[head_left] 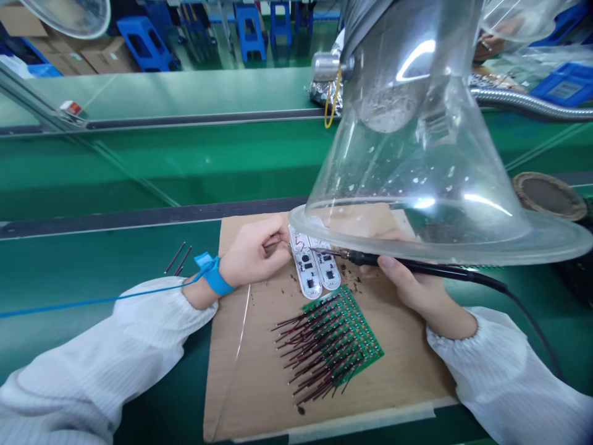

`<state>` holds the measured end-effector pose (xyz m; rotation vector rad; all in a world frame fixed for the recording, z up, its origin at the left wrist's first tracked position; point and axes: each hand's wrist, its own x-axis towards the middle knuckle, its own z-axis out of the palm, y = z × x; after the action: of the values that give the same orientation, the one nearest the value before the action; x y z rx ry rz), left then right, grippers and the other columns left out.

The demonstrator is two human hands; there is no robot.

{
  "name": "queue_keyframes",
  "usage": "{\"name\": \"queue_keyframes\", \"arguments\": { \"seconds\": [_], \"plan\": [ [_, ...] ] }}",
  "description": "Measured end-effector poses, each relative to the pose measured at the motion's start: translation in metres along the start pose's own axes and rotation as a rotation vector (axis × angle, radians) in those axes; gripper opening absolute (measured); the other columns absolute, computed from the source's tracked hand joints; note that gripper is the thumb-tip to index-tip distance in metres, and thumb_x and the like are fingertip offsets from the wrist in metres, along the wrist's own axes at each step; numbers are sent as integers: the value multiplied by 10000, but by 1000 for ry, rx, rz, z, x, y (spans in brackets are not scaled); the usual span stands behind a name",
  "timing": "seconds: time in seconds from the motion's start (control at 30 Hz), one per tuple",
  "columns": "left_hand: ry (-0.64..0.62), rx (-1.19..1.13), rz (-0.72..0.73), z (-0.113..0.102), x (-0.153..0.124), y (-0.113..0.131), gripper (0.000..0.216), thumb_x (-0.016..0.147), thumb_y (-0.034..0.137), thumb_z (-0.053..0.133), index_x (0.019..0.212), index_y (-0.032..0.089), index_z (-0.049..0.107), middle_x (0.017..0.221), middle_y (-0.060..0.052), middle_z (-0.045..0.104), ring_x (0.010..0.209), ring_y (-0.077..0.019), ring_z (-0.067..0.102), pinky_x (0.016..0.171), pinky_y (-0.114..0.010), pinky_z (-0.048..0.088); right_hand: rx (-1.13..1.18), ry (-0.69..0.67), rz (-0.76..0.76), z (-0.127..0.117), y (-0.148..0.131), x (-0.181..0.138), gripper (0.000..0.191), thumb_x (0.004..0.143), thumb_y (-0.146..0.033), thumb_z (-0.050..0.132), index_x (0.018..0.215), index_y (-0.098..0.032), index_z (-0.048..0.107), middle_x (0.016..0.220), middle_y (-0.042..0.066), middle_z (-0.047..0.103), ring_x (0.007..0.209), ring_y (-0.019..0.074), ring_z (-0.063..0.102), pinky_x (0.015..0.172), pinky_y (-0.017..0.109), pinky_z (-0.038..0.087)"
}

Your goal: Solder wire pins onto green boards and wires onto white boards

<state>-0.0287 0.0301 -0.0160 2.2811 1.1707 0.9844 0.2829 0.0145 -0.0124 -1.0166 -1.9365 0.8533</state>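
Under the rim of a clear hood, two long white circuit boards [308,272] with rounded ends lie side by side. My left hand [254,250], a blue wrist strap [217,276] on its wrist, is closed in a pinch at their left edge. Whatever thin thing it pinches is too small to name. My right hand [412,284] grips a black soldering iron [370,258], its tip over the boards; the hood covers part of this hand. Just below lies a green circuit board panel [354,327] with many dark red and black wires sticking out to the left.
The clear fume hood [417,179] hangs low over the work. A cardboard sheet [250,371] with dark specks covers the green table [171,334]. Several loose wires [178,259] lie left. A round tin [549,194] stands right. Across the table is another person's hand [488,44].
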Motion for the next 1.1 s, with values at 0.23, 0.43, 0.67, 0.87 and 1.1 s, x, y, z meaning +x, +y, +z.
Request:
{"name": "queue_keyframes", "arguments": {
  "seconds": [0.23, 0.43, 0.67, 0.87, 1.1],
  "plan": [
    [-26, -28, 30, -1, 1, 1, 76, 863, 219, 563, 822, 188, 620, 693, -7, 656, 674, -152, 623, 630, -270, 498, -56, -43, 19, 7, 0, -10, 146, 1019, -342, 632, 1128, -319, 727, 1013, 6, 796, 888, 197, 763, 925, 385, 638],
    [-39, -24, 40, -1, 1, -1, 67, 863, 219, 574, 817, 197, 619, 690, -5, 645, 680, -157, 622, 622, -270, 495, -153, -73, 45, 2, 11, -16, 205, 992, -356, 678, 1186, -355, 741, 1165, 3, 794, 1074, 230, 750, 1013, 434, 626],
    [-54, -75, 51, 2, 1, -2, 47, 866, 183, 589, 840, 193, 626, 756, -23, 672, 738, -164, 633, 654, -279, 489, -144, -88, 11, 6, 2, -8, 192, 992, -376, 672, 1166, -320, 730, 1097, 28, 798, 981, 221, 764, 937, 407, 653],
    [17, -56, 62, 0, 0, 2, 48, 867, 173, 575, 835, 204, 591, 625, 40, 514, 565, -124, 472, 556, -260, 393, -128, -108, -3, 8, -5, -3, 183, 991, -380, 663, 1142, -298, 729, 1086, 32, 803, 996, 222, 765, 928, 397, 648],
    [243, -189, 33, 0, 2, 1, 129, 886, 101, 513, 929, 215, 554, 751, 26, 408, 621, -127, 396, 570, -270, 361, 15, 81, 34, 5, 3, -5, 180, 1017, -412, 615, 968, -282, 730, 828, 19, 768, 763, 208, 740, 781, 377, 630]
  ]
}}
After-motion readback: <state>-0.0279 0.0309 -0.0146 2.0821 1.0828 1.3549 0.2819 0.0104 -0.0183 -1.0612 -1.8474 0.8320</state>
